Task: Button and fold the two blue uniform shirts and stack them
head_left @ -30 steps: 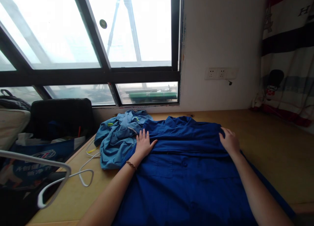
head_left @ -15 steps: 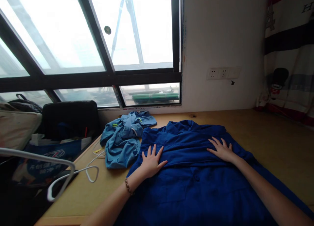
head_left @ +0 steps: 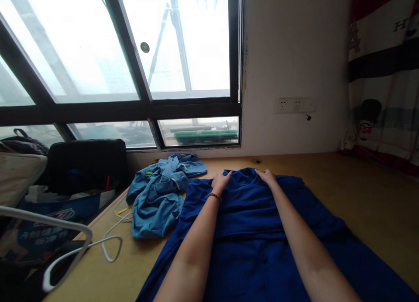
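A dark blue collared shirt [head_left: 242,219] lies spread over the wooden table, with wrinkles running across its upper part. Both arms reach to its far end. My left hand [head_left: 222,180], with a brown beaded bracelet at the wrist, grips the left side of the collar [head_left: 241,174]. At the collar's right side, my right hand [head_left: 266,178] is closed on the cloth. The thumbs show, while most of the other fingers are hidden. Left of the shirt, a crumpled lighter blue garment [head_left: 160,201] with small yellow-green marks lies in a heap.
The wooden table [head_left: 327,188] runs back to the wall and window. A white cable [head_left: 111,249] curls over its left edge. Beyond that edge stand a black chair [head_left: 87,162] and a blue printed bag [head_left: 49,232]. A patterned curtain [head_left: 382,88] hangs at right.
My hands were spread flat on the shirt, wide apart. They have moved forward and closer together, and have closed on the collar. The view has tilted slightly.
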`<state>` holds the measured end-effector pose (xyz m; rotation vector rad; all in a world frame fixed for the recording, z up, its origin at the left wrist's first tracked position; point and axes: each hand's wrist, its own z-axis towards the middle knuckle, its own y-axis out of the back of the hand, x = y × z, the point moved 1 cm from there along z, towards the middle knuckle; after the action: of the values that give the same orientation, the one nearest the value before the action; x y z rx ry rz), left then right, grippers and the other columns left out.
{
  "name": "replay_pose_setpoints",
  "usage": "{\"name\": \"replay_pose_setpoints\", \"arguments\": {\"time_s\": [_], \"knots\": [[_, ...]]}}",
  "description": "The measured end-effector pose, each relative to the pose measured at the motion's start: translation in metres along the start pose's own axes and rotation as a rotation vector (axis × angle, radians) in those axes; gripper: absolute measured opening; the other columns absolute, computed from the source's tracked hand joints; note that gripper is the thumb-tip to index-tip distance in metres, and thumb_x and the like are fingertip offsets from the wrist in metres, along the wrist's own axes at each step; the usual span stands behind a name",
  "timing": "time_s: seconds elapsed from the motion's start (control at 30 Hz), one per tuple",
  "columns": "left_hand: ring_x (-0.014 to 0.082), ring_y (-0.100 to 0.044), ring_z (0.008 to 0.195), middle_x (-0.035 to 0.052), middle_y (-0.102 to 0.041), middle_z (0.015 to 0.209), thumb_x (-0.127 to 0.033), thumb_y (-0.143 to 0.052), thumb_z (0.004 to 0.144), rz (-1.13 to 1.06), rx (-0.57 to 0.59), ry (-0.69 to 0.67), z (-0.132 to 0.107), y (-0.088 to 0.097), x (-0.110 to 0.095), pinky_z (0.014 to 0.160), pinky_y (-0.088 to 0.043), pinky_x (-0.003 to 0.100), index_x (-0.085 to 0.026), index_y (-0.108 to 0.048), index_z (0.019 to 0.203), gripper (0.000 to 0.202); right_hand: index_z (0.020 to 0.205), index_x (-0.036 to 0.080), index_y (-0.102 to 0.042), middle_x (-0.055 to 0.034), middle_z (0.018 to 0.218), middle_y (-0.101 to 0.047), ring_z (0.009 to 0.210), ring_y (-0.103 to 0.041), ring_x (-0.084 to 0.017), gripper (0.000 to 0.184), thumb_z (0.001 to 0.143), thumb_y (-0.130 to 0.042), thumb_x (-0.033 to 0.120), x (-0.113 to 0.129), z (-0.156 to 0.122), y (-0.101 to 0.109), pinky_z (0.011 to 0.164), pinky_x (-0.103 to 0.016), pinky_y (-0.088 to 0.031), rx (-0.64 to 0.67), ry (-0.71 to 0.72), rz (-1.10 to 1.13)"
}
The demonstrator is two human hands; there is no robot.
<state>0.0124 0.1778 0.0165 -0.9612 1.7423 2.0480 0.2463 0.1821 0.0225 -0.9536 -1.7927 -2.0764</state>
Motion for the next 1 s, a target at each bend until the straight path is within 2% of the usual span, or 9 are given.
{"name": "replay_pose_setpoints", "arguments": {"time_s": [0.1,0.17,0.37,0.5,0.63,0.73,0.83,0.9,1.0], "knots": [[0.0357,-0.056,0.093,0.0242,-0.061,0.095,-0.050,-0.063,0.058,-0.121,-0.070,0.062,0.010,-0.022,0.004,0.072,-0.041,0.039,-0.012,-0.059,0.088,0.049,0.107,0.005,-0.050,-0.0231,0.103,-0.057,0.096,-0.055,-0.030,0.065,0.067,-0.055,0.056,0.005,0.008,-0.018,0.073,-0.036,-0.045,0.003,-0.062,-0.003],[0.0347,-0.055,0.095,0.0226,-0.061,0.095,-0.037,-0.065,0.059,-0.212,-0.129,0.067,0.017,-0.032,0.004,0.074,-0.040,0.039,-0.012,-0.056,0.094,0.044,0.110,0.005,-0.047,-0.0232,0.102,-0.057,0.092,-0.056,-0.031,0.065,0.063,-0.061,0.047,0.008,0.012,-0.026,0.069,-0.037,-0.045,0.002,-0.096,-0.007],[0.0153,-0.054,0.100,0.0151,-0.054,0.111,-0.021,-0.037,0.081,-0.513,-0.260,0.049,0.045,-0.039,0.011,0.080,-0.042,0.025,-0.012,-0.039,0.116,0.036,0.117,0.017,-0.042,-0.0121,0.111,-0.053,0.104,-0.050,-0.024,0.041,0.075,-0.041,0.015,0.005,0.018,-0.026,0.082,-0.033,-0.040,-0.160,-0.038,0.012],[0.0132,-0.055,0.097,0.0149,-0.054,0.108,-0.015,-0.032,0.082,-0.702,-0.271,0.105,0.055,-0.041,0.016,0.077,-0.044,0.024,-0.009,-0.037,0.117,0.035,0.114,0.019,-0.046,-0.0111,0.115,-0.050,0.109,-0.045,-0.027,0.040,0.074,-0.041,0.014,-0.001,0.022,-0.018,0.087,-0.039,-0.036,-0.239,-0.028,0.110],[0.0163,-0.059,0.083,0.0078,-0.061,0.082,-0.022,-0.047,0.077,-0.840,-0.167,0.125,0.056,-0.041,0.017,0.069,-0.047,0.027,-0.010,-0.050,0.104,0.029,0.097,0.014,-0.059,-0.0162,0.100,-0.058,0.101,-0.050,-0.034,0.033,0.068,-0.059,0.028,-0.009,0.029,-0.016,0.079,-0.043,-0.040,-0.042,-0.080,0.175],[0.0179,-0.060,0.069,0.0061,-0.061,0.068,-0.027,-0.058,0.071,-0.924,0.011,0.126,0.057,-0.032,0.018,0.062,-0.049,0.029,-0.009,-0.058,0.088,0.025,0.093,0.014,-0.061,-0.0123,0.087,-0.063,0.088,-0.057,-0.029,0.040,0.060,-0.068,0.035,-0.014,0.032,-0.006,0.069,-0.036,-0.046,0.150,-0.039,0.272],[0.0160,-0.060,0.063,0.0072,-0.063,0.071,-0.020,-0.062,0.068,-1.009,0.204,0.098,0.057,-0.019,0.023,0.059,-0.050,0.028,-0.010,-0.061,0.090,0.025,0.102,0.017,-0.059,-0.0075,0.083,-0.065,0.073,-0.060,-0.020,0.045,0.062,-0.068,0.036,-0.022,0.033,0.009,0.058,-0.029,-0.047,0.344,0.034,0.408],[0.0135,-0.060,0.064,0.0073,-0.064,0.082,-0.014,-0.060,0.067,-1.057,0.284,0.069,0.057,-0.011,0.026,0.059,-0.050,0.026,-0.013,-0.059,0.102,0.034,0.109,0.020,-0.055,-0.0048,0.080,-0.065,0.065,-0.060,-0.016,0.053,0.059,-0.070,0.026,-0.026,0.035,0.015,0.053,-0.026,-0.047,0.467,0.081,0.577],[0.0115,-0.060,0.074,0.0074,-0.060,0.103,-0.005,-0.056,0.066,-1.200,0.381,0.008,0.056,-0.007,0.028,0.061,-0.049,0.022,-0.019,-0.053,0.112,0.048,0.111,0.020,-0.052,-0.0011,0.074,-0.064,0.064,-0.060,-0.013,0.060,0.055,-0.067,0.008,-0.027,0.041,0.011,0.057,-0.023,-0.048,0.315,0.073,0.850]]}}
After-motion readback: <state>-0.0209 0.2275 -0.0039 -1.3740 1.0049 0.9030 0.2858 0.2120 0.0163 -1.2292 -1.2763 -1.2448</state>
